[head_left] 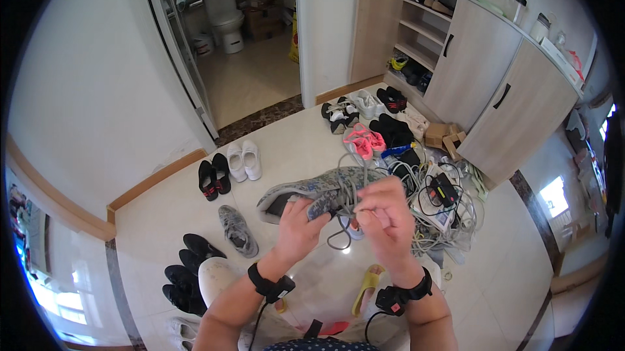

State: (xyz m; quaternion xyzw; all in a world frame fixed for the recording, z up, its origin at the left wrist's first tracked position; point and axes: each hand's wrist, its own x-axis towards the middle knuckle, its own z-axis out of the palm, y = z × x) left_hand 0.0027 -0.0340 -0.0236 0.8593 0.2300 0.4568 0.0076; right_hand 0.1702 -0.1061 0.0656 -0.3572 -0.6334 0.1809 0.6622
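Note:
A grey-green camouflage sneaker [312,188] is held up in front of me, its opening toward the left and its toe toward the right. My left hand [301,230] grips it by the near side, with fingers at the collar. The fingers of my right hand [385,217] are pinched together at the grey shoelace [347,188], which loops above and below the shoe. A matching camouflage sneaker [238,230] rests on the floor to the left, below a pair of black shoes [214,176] and a pair of white shoes [244,161].
Black shoes [184,279] stand at lower left. Pink-and-grey shoes [364,141] and several other pairs lie ahead. A tangle of cables [449,221] spreads to the right, near cardboard boxes [444,136]. Behind them stands a shoe cabinet [478,58] with one door [376,25] swung open.

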